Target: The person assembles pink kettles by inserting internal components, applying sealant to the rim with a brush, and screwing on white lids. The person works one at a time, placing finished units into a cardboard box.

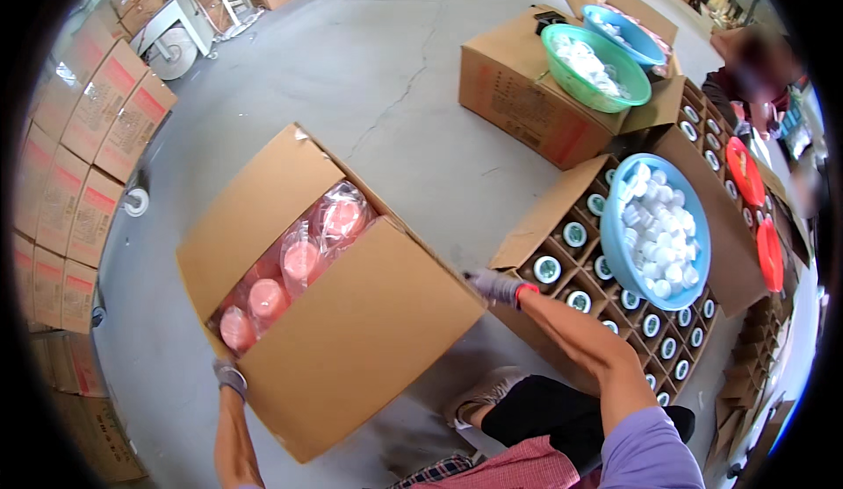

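A large cardboard box [369, 331] is between my hands, its top flaps folded part way in. Through the gap between the flaps show several pink-lidded containers [268, 299] wrapped in clear plastic bags [342, 217]. My left hand [230, 377], in a grey glove, grips the box's near left edge, its fingertips partly hidden. At the right corner my right hand [496, 287], also gloved, is closed on the box's edge. Just right of that hand stands an open divided carton [518, 248] with several white-capped jars [546, 269] in its compartments.
A blue basin [615, 226] of white caps rests on the divided carton. Behind it, a green basin [562, 72] and another blue basin [654, 50] sit on boxes. Stacked cartons [97, 173] line the left. A co-worker [746, 76] is at the far right, near red lids [769, 256].
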Available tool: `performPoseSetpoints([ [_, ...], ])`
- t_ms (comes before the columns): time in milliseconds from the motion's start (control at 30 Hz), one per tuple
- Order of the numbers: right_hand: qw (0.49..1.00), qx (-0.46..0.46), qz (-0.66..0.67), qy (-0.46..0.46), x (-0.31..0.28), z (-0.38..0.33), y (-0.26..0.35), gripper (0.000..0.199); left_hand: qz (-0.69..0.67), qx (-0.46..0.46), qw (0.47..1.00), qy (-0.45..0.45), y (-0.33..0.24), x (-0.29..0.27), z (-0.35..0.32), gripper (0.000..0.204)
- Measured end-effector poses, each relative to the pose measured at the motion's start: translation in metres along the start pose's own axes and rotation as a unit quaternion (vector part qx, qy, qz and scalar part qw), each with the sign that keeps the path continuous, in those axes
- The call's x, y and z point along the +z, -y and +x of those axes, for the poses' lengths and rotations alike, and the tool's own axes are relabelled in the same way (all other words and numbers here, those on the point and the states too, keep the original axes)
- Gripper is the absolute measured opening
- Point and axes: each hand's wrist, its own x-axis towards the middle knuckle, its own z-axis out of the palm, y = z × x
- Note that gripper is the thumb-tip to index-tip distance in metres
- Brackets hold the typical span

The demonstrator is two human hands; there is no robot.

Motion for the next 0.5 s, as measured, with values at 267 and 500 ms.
performPoseSetpoints([
  [267, 0.96, 0.046, -0.083, 0.262, 0.151, -0.165, -0.037, 0.046, -0.577, -0.378, 0.723, -0.051, 0.042, -0.259, 0.205, 0.065],
  [500, 0.909, -0.136, 0.063, 0.389, 0.312, -0.147, 0.016, 0.046, -0.728, -0.203, 0.634, -0.163, -0.022, -0.496, 0.252, 0.084],
])
